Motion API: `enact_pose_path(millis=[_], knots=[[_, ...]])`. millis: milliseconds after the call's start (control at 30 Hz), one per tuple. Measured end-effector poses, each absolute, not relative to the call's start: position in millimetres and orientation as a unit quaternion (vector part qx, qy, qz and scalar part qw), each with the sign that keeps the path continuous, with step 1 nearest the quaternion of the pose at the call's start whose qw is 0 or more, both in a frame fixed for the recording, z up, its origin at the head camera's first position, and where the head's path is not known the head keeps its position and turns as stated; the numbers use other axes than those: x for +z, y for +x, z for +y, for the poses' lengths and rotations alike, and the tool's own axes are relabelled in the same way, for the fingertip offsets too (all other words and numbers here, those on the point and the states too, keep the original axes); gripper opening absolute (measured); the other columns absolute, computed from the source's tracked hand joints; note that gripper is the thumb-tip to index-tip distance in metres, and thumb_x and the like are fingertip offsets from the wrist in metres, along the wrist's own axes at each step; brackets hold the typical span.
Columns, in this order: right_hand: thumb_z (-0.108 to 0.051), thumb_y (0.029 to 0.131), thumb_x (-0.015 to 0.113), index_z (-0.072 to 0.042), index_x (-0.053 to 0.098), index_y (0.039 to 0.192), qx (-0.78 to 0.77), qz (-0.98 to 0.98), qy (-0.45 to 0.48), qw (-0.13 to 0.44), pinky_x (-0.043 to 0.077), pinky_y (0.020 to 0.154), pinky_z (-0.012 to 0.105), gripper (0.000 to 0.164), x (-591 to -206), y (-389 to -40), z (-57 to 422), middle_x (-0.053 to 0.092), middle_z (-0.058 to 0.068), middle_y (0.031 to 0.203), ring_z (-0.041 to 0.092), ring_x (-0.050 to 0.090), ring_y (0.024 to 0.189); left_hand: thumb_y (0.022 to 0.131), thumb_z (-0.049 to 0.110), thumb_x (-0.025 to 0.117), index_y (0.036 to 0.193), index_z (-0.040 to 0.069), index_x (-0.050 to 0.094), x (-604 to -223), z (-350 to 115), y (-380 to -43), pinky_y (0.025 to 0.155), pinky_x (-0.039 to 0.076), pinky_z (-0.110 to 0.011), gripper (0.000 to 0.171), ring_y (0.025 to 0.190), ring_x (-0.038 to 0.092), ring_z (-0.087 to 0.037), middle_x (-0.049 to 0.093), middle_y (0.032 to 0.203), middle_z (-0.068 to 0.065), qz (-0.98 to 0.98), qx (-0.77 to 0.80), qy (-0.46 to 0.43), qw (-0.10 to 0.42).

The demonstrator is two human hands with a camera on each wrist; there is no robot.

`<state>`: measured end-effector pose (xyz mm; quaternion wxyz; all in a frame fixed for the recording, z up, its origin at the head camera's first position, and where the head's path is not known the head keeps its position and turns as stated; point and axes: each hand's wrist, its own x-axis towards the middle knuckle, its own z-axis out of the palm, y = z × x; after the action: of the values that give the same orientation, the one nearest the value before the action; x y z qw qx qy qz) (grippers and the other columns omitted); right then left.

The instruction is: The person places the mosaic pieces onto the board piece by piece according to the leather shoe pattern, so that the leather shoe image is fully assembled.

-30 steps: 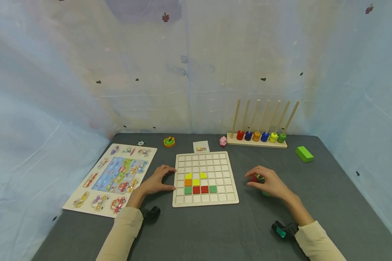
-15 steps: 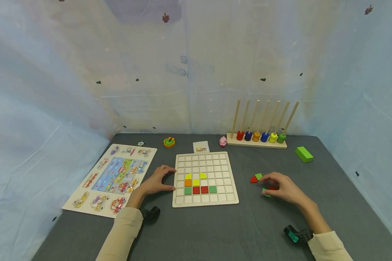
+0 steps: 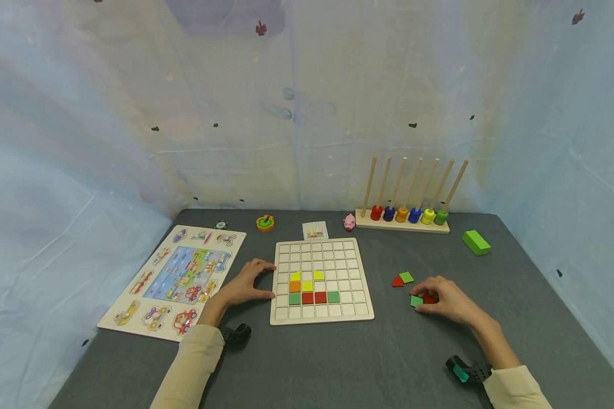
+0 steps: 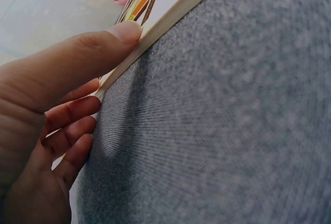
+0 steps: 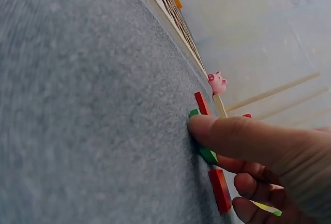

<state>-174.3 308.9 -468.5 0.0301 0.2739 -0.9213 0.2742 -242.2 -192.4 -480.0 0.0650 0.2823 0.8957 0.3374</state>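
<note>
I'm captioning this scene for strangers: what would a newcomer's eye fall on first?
Probably the grid board near the middle of the head view, with its bright tiles and the left hand at its left edge. Next, perhaps, the peg rack behind it to the right, with coloured beads low on its pegs, and the pink pig beside it.
</note>
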Motion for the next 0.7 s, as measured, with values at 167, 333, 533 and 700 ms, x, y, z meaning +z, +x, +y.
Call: enact_pose_path(millis=[167,333,533,700], knots=[[-0.020,0.079,0.076,-0.011,0.070,0.101,0.294,-0.911,0.285,0.042,0.043,0.067,0.028,0.025,-467.7,-177.9,296.2,0.062,-0.003,0.092,0.012,0.052,0.079,0.076,0.035,0.076,0.131,0.006,0.049,-480.1,-192.4,-242.2,0.099,0.030,-0.051,0.067,0.118,0.037,-0.028,0.042,0.129,-0.012,0.896,0.335,0.286,0.064],[-0.020,0.081,0.074,-0.009,0.068,0.106,0.333,-0.888,0.314,0.033,0.048,0.071,0.031,0.028,-466.3,-185.8,269.7,0.062,-0.002,0.096,0.016,0.057,0.083,0.076,0.035,0.076,0.131,0.007,0.049,-480.3,-193.1,-242.5,0.100,0.029,-0.051,0.067,0.118,0.036,-0.028,0.042,0.129,-0.012,0.895,0.336,0.286,0.065],[-0.018,0.082,0.073,-0.007,0.068,0.106,0.363,-0.858,0.362,0.019,0.051,0.071,0.035,0.027,-465.0,-198.0,226.6,0.066,0.001,0.096,0.019,0.061,0.083,0.076,0.036,0.076,0.131,0.008,0.049,-480.7,-193.7,-242.0,0.099,0.030,-0.050,0.067,0.118,0.037,-0.027,0.042,0.129,-0.011,0.898,0.332,0.283,0.063],[-0.017,0.078,0.076,-0.009,0.068,0.100,0.359,-0.842,0.399,0.053,0.049,0.068,0.033,0.025,-467.9,-204.7,195.9,0.066,0.002,0.093,0.017,0.060,0.080,0.077,0.037,0.076,0.131,0.007,0.049,-480.3,-192.0,-241.5,0.099,0.030,-0.052,0.067,0.118,0.036,-0.028,0.042,0.129,-0.011,0.898,0.333,0.281,0.064]])
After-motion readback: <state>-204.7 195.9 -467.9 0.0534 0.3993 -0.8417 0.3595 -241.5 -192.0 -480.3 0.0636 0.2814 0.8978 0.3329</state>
